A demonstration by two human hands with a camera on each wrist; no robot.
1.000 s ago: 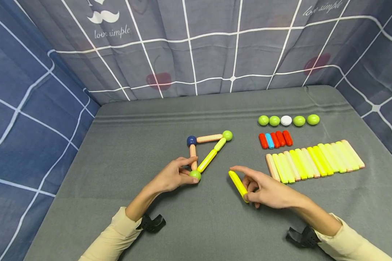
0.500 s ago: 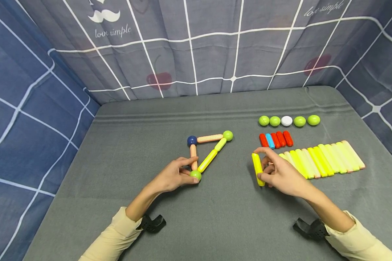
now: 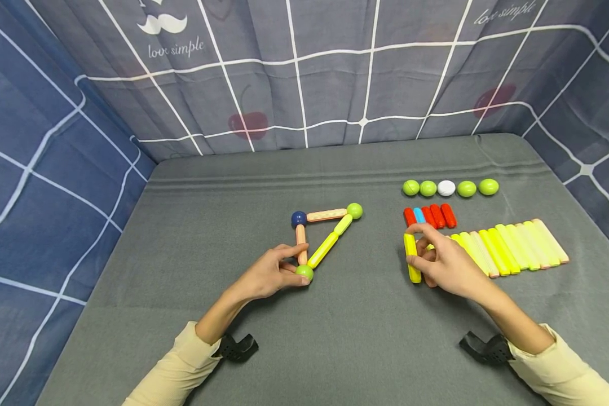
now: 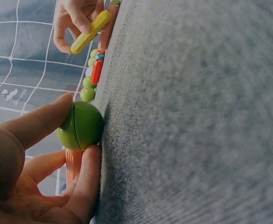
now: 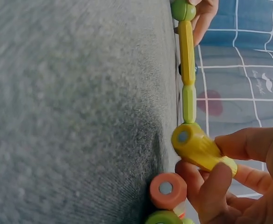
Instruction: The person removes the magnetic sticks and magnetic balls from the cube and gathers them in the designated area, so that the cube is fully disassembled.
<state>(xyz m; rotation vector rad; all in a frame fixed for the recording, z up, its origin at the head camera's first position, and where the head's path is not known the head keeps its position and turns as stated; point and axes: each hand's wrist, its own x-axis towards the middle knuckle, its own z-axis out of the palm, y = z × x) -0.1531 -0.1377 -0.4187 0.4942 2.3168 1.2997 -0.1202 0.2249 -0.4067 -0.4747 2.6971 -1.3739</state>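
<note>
A triangle of magnetic rods and balls lies left of centre. Its corners are a blue ball (image 3: 299, 219), a green ball (image 3: 354, 211) and a nearer green ball (image 3: 304, 273). My left hand (image 3: 270, 272) holds that nearer ball and the orange rod (image 3: 301, 237) beside it. Two yellowish rods (image 3: 323, 250) form the slanting side. Between thumb and fingers, my right hand (image 3: 449, 262) pinches a yellow rod (image 3: 412, 259) at the left end of the rod row; the right wrist view shows the metal tip of this yellow rod (image 5: 192, 142). The hand hides part of the row.
Yellow and orange rods (image 3: 517, 245) lie side by side in a row at right. Behind them are short red rods (image 3: 438, 216) and a blue one (image 3: 419, 215). Farther back stand green balls (image 3: 467, 189) and a white ball (image 3: 446, 188). A grid-patterned curtain (image 3: 330, 73) surrounds the table.
My right hand has carried the yellow rod rightward and away from me, up to the row, and the rod now points more straight ahead. My left hand and the triangle have stayed put.
</note>
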